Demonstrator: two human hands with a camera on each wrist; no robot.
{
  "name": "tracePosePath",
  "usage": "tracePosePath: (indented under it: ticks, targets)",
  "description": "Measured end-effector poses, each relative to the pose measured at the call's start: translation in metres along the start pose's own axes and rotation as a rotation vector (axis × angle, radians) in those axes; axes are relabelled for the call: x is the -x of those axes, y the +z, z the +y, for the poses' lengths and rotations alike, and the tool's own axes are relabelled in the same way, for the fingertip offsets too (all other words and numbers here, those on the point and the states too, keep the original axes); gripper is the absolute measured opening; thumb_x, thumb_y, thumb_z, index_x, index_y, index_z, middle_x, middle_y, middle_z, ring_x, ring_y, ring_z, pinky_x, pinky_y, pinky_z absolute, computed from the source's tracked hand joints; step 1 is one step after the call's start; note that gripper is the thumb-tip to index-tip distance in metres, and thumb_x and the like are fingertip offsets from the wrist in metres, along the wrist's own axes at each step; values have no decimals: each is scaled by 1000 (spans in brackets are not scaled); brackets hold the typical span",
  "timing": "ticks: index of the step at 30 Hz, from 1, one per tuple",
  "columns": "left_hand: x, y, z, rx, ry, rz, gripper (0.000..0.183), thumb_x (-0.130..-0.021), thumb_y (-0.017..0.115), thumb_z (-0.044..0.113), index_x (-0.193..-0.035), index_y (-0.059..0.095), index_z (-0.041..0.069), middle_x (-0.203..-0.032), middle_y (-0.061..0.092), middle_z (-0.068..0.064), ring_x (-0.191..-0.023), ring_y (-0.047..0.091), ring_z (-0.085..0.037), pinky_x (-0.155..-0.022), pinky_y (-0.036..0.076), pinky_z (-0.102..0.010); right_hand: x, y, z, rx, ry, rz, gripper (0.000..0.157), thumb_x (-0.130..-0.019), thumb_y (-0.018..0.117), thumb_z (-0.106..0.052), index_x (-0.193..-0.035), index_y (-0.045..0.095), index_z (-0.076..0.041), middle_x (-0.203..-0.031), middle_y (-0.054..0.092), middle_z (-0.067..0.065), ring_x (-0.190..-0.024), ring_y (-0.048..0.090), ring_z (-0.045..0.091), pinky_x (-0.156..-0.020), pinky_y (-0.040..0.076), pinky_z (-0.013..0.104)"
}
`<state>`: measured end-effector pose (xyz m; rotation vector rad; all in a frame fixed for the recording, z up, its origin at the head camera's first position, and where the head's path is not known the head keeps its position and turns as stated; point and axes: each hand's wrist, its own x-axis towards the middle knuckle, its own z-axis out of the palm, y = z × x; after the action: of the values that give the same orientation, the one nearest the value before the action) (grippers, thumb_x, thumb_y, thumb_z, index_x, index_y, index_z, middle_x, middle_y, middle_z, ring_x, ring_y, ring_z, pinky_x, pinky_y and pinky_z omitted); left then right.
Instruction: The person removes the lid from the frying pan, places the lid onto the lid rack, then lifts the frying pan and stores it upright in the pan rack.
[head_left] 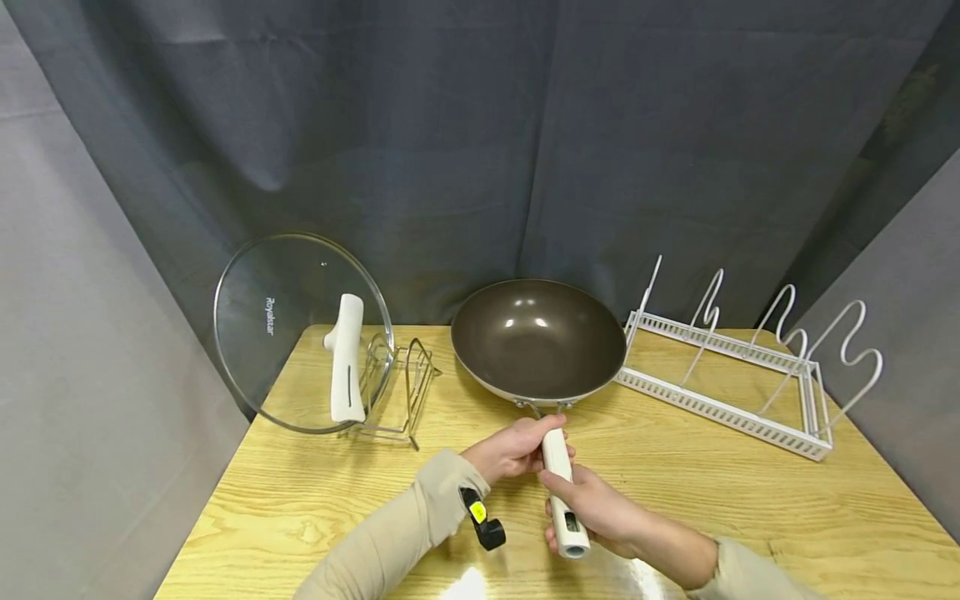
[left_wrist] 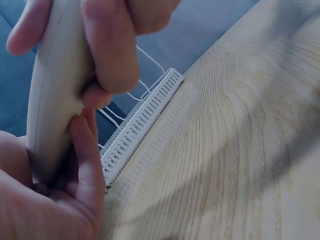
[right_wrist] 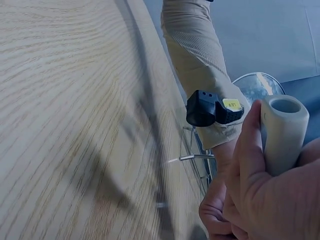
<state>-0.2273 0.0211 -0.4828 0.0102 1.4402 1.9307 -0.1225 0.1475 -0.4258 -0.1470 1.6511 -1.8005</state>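
A wok point(head_left: 536, 342) with a dark brown inside and a pale outside faces up in the middle of the head view. Its white handle point(head_left: 556, 457) points toward me, raised off the table. My left hand point(head_left: 513, 450) grips the handle close to the wok, thumb on top. Nearer the handle's end, my right hand point(head_left: 609, 510) is wrapped round it. The right wrist view shows the hollow handle end point(right_wrist: 286, 106) sticking out of the right hand point(right_wrist: 275, 205). Whether the wok's base touches the table cannot be told.
At left, a glass lid point(head_left: 262, 367) with a white handle stands upright in a small metal wire rack point(head_left: 415, 392). A white rack point(head_left: 697, 406) with wavy wire dividers lies at right, its left end beside the wok. Behind hangs a dark curtain point(head_left: 450, 150). All stand on a wooden table point(head_left: 300, 500).
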Motion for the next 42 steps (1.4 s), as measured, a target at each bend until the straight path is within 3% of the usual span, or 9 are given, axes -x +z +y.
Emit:
tracePosePath:
  ticks: [6,11,20,25,29,34,39,42]
  targets:
    - [4,-5,2,3,-7,-30,28,-97,51,28,-83,56,4,-68,66,-7,-60,66,-13,-61,56,-24,-4,6,-1,-19,5,13,62,-103,39,-29,-138,4,7,-83,48,10,-60,62,15,-58,56,31]
    - [6,-10,4,-23,-8,-69,30,-98,50,29,-80,57,6,-70,66,-7,-62,66,-13,-62,56,-25,-7,11,0,-19,-3,31,58,-103,39,-30,-135,9,7,-82,48,9,-61,62,16,-59,56,32]
    - [9,-18,6,-35,-11,-96,31,-98,50,32,-89,56,3,-72,66,-7,-64,67,-13,-63,56,-24,-12,18,2,-81,-14,48,49,-102,39,-28,-127,15,6,-81,50,7,-62,63,14,-61,56,33]
    - [7,-21,7,77,-48,-179,29,-99,48,28,-89,55,2,-76,64,-5,-70,65,-11,-69,55,-24,-16,23,3,-299,26,104,43,-100,39,-20,-125,13,3,-79,52,5,-65,60,11,-67,55,27]
    - [3,-16,7,207,-90,-165,27,-98,50,27,-88,57,2,-81,64,-8,-76,66,-15,-92,48,-33,-21,28,4,-415,48,181,33,-96,42,-18,-117,21,-2,-72,49,-1,-58,51,5,-57,47,16]
    - [-1,-6,4,303,-108,-100,27,-95,54,28,-91,55,1,-92,66,-16,-86,67,-22,-106,33,-42,-24,33,7,-433,30,254,25,-95,48,-16,-106,29,-5,-66,47,-5,-50,46,-1,-47,41,11]
    - [-2,-1,3,367,-75,-100,16,-96,51,14,-97,53,-2,-117,58,-27,-98,65,-26,-105,34,-40,-24,33,9,-380,3,250,25,-95,49,-14,-108,31,-2,-68,51,-4,-49,48,0,-47,43,12]
    - [-1,0,4,384,-59,-84,13,-95,49,9,-99,54,-3,-115,60,-26,-96,66,-24,-103,38,-37,-25,32,8,-367,-1,224,28,-95,49,-12,-113,31,2,-72,56,-2,-54,53,1,-53,47,14]
